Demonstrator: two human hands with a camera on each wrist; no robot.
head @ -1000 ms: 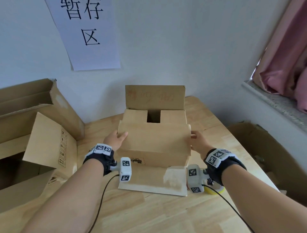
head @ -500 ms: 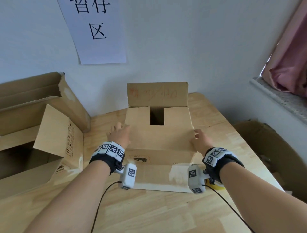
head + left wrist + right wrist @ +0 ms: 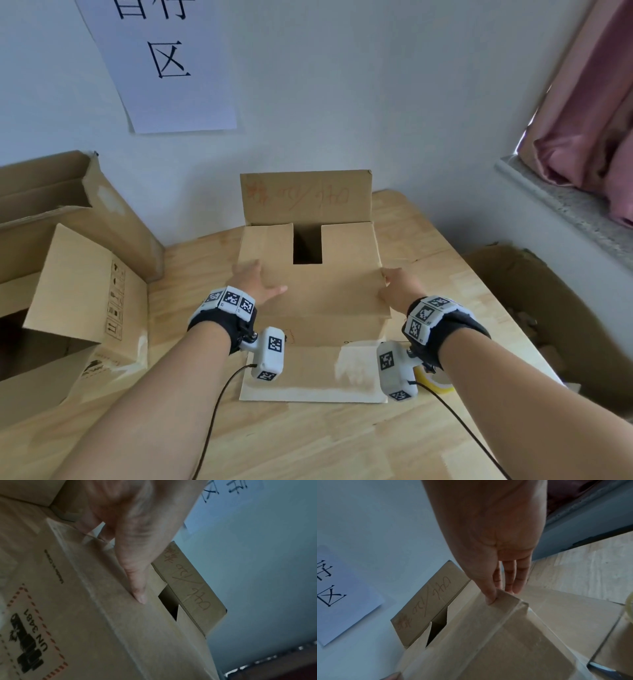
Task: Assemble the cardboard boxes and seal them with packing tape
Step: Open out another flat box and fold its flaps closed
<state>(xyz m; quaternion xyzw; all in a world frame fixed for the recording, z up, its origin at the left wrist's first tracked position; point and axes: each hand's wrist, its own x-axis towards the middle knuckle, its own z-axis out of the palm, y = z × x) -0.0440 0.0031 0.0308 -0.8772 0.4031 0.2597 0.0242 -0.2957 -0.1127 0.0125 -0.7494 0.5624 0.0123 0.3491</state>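
1. Head view: the cardboard box stands at the middle of the wooden table, toward 12 o'clock from the person. Its near top flap is folded down over two side flaps; the far flap stands upright with orange handwriting on it, and a dark gap shows between the side flaps. The left hand lies flat on the near flap at its 9 o'clock edge, fingers straight and together, thumb pointing toward 3 o'clock. The right hand grips the flap's 3 o'clock edge, thumb on top. A yellow tape roll lies at 5 o'clock of the box, partly hidden under the right wrist. A bottom flap lies flat on the table at 6 o'clock. A larger open carton sits at 9 o'clock, another box at 3 o'clock beside the table, a paper sign on the wall at 11 o'clock, and a pink curtain at 2 o'clock.

2. Left wrist view: the thumb is extended and presses on the folded flap; the fingers reach past the box's edge, blurred.

3. Right wrist view: the thumb sits on top of the flap's corner, and the fingers, held close together, go down behind its edge, pinching it.
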